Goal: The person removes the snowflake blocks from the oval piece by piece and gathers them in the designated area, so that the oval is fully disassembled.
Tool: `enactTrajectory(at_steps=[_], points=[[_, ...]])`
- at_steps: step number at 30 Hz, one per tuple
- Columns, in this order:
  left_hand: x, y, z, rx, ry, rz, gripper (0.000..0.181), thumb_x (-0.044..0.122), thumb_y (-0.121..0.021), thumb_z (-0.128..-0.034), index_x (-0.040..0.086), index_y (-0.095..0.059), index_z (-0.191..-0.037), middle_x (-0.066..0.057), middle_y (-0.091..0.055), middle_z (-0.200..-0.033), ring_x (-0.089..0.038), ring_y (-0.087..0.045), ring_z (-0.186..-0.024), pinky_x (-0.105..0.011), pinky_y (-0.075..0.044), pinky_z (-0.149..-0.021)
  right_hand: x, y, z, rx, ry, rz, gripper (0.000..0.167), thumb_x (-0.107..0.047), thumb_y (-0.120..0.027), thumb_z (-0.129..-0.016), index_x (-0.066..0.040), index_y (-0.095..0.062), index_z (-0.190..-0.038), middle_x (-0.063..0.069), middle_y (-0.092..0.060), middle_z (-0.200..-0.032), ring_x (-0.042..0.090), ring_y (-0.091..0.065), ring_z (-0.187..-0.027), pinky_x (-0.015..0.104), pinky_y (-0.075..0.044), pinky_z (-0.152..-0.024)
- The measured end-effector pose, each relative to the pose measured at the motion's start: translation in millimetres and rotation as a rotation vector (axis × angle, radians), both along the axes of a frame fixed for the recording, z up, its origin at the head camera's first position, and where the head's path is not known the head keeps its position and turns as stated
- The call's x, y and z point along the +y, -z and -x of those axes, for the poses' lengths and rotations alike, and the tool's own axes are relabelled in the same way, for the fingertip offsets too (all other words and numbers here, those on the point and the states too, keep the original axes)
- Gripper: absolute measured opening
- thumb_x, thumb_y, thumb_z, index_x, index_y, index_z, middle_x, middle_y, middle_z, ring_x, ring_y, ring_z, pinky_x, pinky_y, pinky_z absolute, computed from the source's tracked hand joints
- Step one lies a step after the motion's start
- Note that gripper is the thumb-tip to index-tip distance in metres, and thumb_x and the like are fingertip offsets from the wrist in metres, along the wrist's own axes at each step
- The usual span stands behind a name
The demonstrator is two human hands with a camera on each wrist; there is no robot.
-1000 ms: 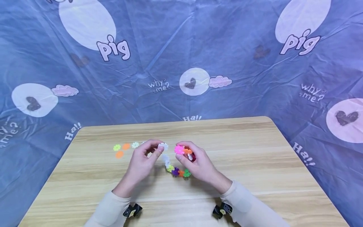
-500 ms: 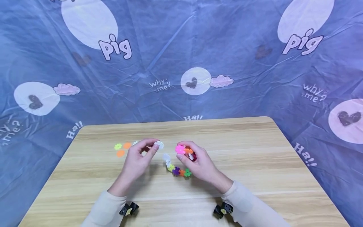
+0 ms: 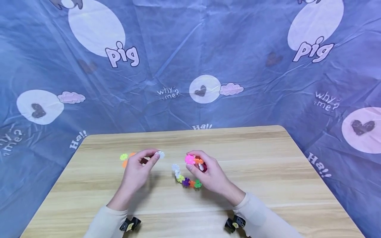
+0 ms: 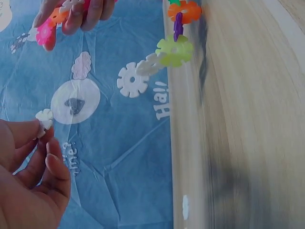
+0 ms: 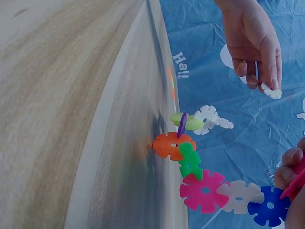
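My left hand point(image 3: 137, 170) pinches a white snowflake disc point(image 3: 160, 154) between thumb and fingertips, above the table and apart from the chain. My right hand point(image 3: 209, 172) grips one end of a curved chain of interlocked snowflake discs, where a pink disc point(image 3: 190, 159) and an orange disc point(image 3: 198, 161) stick out past the fingertips. The chain hangs in a loop with green point(image 3: 197, 184), purple point(image 3: 186, 182) and yellow-green discs point(image 4: 175, 50), ending in a white disc point(image 4: 132, 79). In the right wrist view, pink point(image 5: 205, 191), white and blue discs point(image 5: 269, 206) continue the chain toward the right hand.
On the table point(image 3: 253, 158), a loose yellow-green disc point(image 3: 123, 157) and orange discs point(image 3: 124, 163) lie left of and partly behind the left hand. A printed blue cloth point(image 3: 166, 66) hangs behind the table's far edge.
My left hand has moved left with the white disc, away from the chain's white end, and now covers more of the loose discs. The right hand stays almost where it was, holding the chain.
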State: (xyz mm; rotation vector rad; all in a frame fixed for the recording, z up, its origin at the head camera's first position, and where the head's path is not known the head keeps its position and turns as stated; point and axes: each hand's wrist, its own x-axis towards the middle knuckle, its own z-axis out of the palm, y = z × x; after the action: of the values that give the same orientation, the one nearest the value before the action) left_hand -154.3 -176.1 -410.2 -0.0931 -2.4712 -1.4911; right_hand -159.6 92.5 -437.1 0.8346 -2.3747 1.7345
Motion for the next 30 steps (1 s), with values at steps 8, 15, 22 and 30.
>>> enactTrajectory(at_steps=[8, 15, 22, 30], points=[[-13.5, 2.8, 1.6, -0.032, -0.018, 0.021, 0.020, 0.006, -0.072, -0.1025, -0.001, -0.078, -0.120, -0.017, -0.080, -0.105, -0.001, -0.063, -0.083, -0.016, -0.052, -0.073, 1, 1.6, -1.0, -0.008, 0.004, -0.001, 0.035, -0.015, -0.072, -0.104, -0.012, -0.065, -0.137, 0.007, -0.071, -0.106, 0.010, -0.066, -0.082, 0.028, -0.063, -0.068], [-27.5, 6.1, 2.4, -0.103, -0.062, 0.021, 0.023, 0.009, -0.073, -0.1032, -0.002, -0.076, -0.123, -0.020, -0.079, -0.112, -0.001, -0.065, -0.084, -0.014, -0.053, -0.075, 1, 2.2, -1.2, -0.009, 0.006, -0.008, 0.035, -0.014, -0.072, -0.103, -0.010, -0.065, -0.137, 0.007, -0.071, -0.106, 0.010, -0.065, -0.081, 0.028, -0.062, -0.067], [-41.4, 9.2, 4.2, -0.133, -0.094, 0.074, 0.023, 0.012, -0.072, -0.1042, -0.001, -0.077, -0.122, -0.020, -0.079, -0.113, -0.003, -0.065, -0.088, -0.013, -0.053, -0.076, 1, 2.5, -1.0, -0.009, 0.002, -0.012, 0.035, -0.014, -0.073, -0.103, -0.012, -0.065, -0.137, 0.007, -0.071, -0.106, 0.011, -0.065, -0.082, 0.029, -0.063, -0.067], [-54.6, 12.9, 9.3, -0.172, -0.124, 0.120, 0.023, 0.015, -0.072, -0.1042, -0.001, -0.077, -0.121, -0.018, -0.078, -0.110, -0.010, -0.064, -0.090, -0.016, -0.052, -0.073, 1, 3.8, 0.0, 0.005, 0.012, -0.026, 0.035, -0.015, -0.074, -0.103, -0.012, -0.066, -0.137, 0.006, -0.071, -0.106, 0.011, -0.065, -0.083, 0.030, -0.063, -0.070]])
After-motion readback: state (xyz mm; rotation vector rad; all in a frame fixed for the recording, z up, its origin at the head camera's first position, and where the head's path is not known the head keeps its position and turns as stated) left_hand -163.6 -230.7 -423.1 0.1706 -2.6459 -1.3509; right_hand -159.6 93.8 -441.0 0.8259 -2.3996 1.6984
